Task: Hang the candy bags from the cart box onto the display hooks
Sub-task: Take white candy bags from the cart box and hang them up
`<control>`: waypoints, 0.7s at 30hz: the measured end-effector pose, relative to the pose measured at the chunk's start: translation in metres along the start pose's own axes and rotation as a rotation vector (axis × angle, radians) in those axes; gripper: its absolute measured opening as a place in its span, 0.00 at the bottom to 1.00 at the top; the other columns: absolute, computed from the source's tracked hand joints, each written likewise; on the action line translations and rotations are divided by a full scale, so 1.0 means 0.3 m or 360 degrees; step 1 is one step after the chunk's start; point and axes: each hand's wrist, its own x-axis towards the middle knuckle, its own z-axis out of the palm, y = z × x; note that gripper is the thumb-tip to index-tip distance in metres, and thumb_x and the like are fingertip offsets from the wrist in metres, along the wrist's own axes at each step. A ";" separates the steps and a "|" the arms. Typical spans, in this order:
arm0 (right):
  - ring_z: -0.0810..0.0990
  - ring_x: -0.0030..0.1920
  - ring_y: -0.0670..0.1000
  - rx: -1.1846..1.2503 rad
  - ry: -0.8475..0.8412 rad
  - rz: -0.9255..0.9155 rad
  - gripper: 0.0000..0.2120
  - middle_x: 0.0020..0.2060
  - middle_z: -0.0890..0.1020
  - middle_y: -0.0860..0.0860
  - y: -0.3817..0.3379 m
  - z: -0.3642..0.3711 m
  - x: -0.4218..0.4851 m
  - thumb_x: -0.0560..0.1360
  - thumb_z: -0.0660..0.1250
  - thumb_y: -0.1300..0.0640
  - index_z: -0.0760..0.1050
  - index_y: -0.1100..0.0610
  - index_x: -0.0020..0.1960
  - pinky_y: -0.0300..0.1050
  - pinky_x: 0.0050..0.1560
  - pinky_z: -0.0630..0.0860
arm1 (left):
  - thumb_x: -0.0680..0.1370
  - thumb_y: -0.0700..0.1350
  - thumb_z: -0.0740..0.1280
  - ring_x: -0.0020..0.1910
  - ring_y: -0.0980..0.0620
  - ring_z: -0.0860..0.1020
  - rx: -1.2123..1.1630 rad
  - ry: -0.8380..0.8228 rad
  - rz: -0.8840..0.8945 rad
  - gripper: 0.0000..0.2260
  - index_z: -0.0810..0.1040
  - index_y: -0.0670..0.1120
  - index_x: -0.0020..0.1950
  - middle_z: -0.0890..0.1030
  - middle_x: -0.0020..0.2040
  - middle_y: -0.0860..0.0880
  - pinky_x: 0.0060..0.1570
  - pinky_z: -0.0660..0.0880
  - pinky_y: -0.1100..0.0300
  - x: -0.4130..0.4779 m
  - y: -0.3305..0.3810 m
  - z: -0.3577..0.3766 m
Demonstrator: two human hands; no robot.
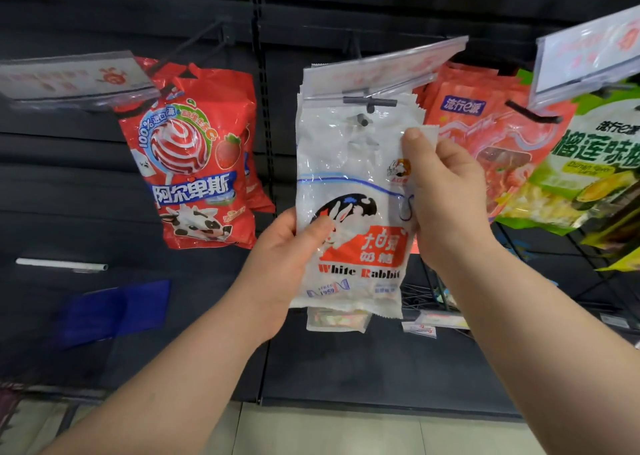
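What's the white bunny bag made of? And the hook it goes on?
The white bunny bag looks like thin, glossy plastic film: it crinkles and glints. The hook looks like dark, matte metal rod, though plastic is possible.

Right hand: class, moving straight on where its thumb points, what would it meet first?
Probably the clear plastic price-label strip above the white candy bag it pinches; depth is unclear.
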 end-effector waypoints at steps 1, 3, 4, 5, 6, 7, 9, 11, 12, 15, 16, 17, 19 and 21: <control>0.70 0.25 0.45 0.0000 0.0008 -0.0013 0.16 0.22 0.73 0.44 -0.001 0.006 0.005 0.78 0.65 0.55 0.72 0.52 0.32 0.36 0.27 0.68 | 0.79 0.43 0.63 0.50 0.45 0.84 -0.0013 0.0005 0.0014 0.07 0.79 0.50 0.53 0.85 0.50 0.45 0.52 0.79 0.41 0.008 0.001 -0.002; 0.66 0.21 0.43 0.0021 0.0003 -0.0024 0.17 0.19 0.70 0.43 0.000 0.013 0.008 0.78 0.65 0.55 0.70 0.52 0.31 0.34 0.23 0.64 | 0.79 0.44 0.62 0.48 0.47 0.84 -0.0021 -0.0003 0.0049 0.07 0.79 0.53 0.52 0.86 0.48 0.48 0.51 0.80 0.43 0.019 0.003 -0.005; 0.65 0.20 0.42 0.0035 -0.0013 -0.0037 0.17 0.19 0.69 0.42 0.000 0.013 0.008 0.79 0.64 0.56 0.70 0.52 0.31 0.34 0.22 0.63 | 0.80 0.44 0.62 0.48 0.48 0.84 -0.0022 -0.0013 0.0066 0.07 0.79 0.53 0.52 0.86 0.47 0.49 0.50 0.80 0.43 0.022 0.001 -0.006; 0.66 0.20 0.42 0.0060 -0.0036 -0.0059 0.17 0.19 0.70 0.42 -0.001 0.011 0.006 0.79 0.64 0.56 0.70 0.51 0.32 0.34 0.22 0.64 | 0.80 0.44 0.62 0.48 0.48 0.84 -0.0022 -0.0024 0.0080 0.08 0.79 0.53 0.52 0.86 0.47 0.49 0.50 0.80 0.44 0.024 -0.001 -0.006; 0.69 0.21 0.42 0.0106 -0.0069 -0.0084 0.15 0.21 0.73 0.43 -0.002 0.008 0.002 0.79 0.64 0.57 0.72 0.51 0.33 0.35 0.23 0.67 | 0.80 0.44 0.61 0.48 0.48 0.84 -0.0021 -0.0036 0.0092 0.08 0.79 0.53 0.52 0.86 0.47 0.49 0.50 0.81 0.44 0.024 -0.005 -0.005; 0.75 0.25 0.42 0.0163 -0.0114 -0.0102 0.13 0.25 0.78 0.43 -0.001 0.004 -0.002 0.78 0.65 0.59 0.74 0.51 0.36 0.36 0.26 0.71 | 0.80 0.43 0.62 0.48 0.47 0.84 -0.0021 -0.0045 0.0097 0.08 0.79 0.53 0.52 0.86 0.48 0.48 0.50 0.80 0.44 0.023 -0.010 -0.005; 0.83 0.36 0.45 0.0202 -0.0188 -0.0136 0.07 0.34 0.84 0.46 0.005 -0.004 -0.009 0.77 0.66 0.61 0.77 0.53 0.42 0.38 0.35 0.78 | 0.79 0.43 0.62 0.49 0.46 0.84 -0.0035 -0.0052 0.0096 0.08 0.79 0.51 0.53 0.86 0.48 0.47 0.51 0.80 0.42 0.021 -0.022 -0.003; 0.84 0.39 0.45 0.0160 -0.0174 -0.0164 0.06 0.37 0.84 0.46 0.007 -0.006 -0.011 0.76 0.67 0.63 0.78 0.54 0.44 0.40 0.39 0.80 | 0.78 0.43 0.62 0.47 0.47 0.85 -0.0057 -0.0055 0.0098 0.07 0.79 0.51 0.52 0.86 0.47 0.47 0.52 0.79 0.42 0.021 -0.029 -0.001; 0.83 0.38 0.45 0.0151 -0.0157 -0.0171 0.07 0.36 0.84 0.45 0.007 -0.007 -0.007 0.76 0.67 0.64 0.78 0.54 0.43 0.40 0.38 0.80 | 0.77 0.43 0.63 0.46 0.48 0.85 -0.0062 -0.0065 0.0106 0.07 0.79 0.51 0.51 0.86 0.46 0.48 0.52 0.79 0.43 0.024 -0.030 0.001; 0.81 0.33 0.43 0.0130 -0.0122 -0.0192 0.08 0.33 0.82 0.44 -0.010 -0.003 0.010 0.76 0.66 0.64 0.76 0.54 0.41 0.38 0.34 0.78 | 0.75 0.45 0.64 0.48 0.48 0.84 -0.0062 -0.0099 0.0131 0.08 0.79 0.51 0.52 0.86 0.48 0.47 0.52 0.79 0.43 0.033 -0.018 0.007; 0.80 0.33 0.43 0.0097 -0.0111 -0.0195 0.07 0.34 0.82 0.46 -0.011 -0.001 0.019 0.76 0.66 0.63 0.76 0.55 0.42 0.37 0.34 0.77 | 0.76 0.45 0.64 0.49 0.47 0.84 -0.0058 -0.0102 0.0140 0.08 0.79 0.51 0.53 0.86 0.48 0.47 0.53 0.79 0.43 0.038 -0.015 0.010; 0.80 0.33 0.44 0.0059 -0.0098 -0.0191 0.05 0.35 0.82 0.47 -0.012 0.001 0.027 0.76 0.66 0.63 0.76 0.55 0.43 0.38 0.34 0.77 | 0.77 0.44 0.63 0.49 0.47 0.84 -0.0053 -0.0096 0.0144 0.07 0.79 0.50 0.53 0.86 0.48 0.47 0.53 0.79 0.43 0.042 -0.012 0.012; 0.82 0.38 0.48 0.0015 -0.0071 -0.0178 0.02 0.39 0.83 0.50 -0.005 0.005 0.046 0.76 0.67 0.62 0.77 0.56 0.46 0.45 0.41 0.80 | 0.79 0.43 0.63 0.48 0.47 0.84 -0.0046 -0.0071 0.0135 0.07 0.79 0.51 0.52 0.86 0.47 0.47 0.53 0.79 0.43 0.053 -0.008 0.016; 0.83 0.43 0.53 -0.0020 -0.0053 -0.0174 0.04 0.41 0.84 0.53 -0.001 0.014 0.058 0.74 0.69 0.59 0.78 0.58 0.48 0.50 0.46 0.80 | 0.79 0.44 0.63 0.47 0.48 0.85 -0.0040 -0.0048 0.0124 0.06 0.79 0.52 0.52 0.86 0.47 0.48 0.51 0.80 0.43 0.065 -0.004 0.018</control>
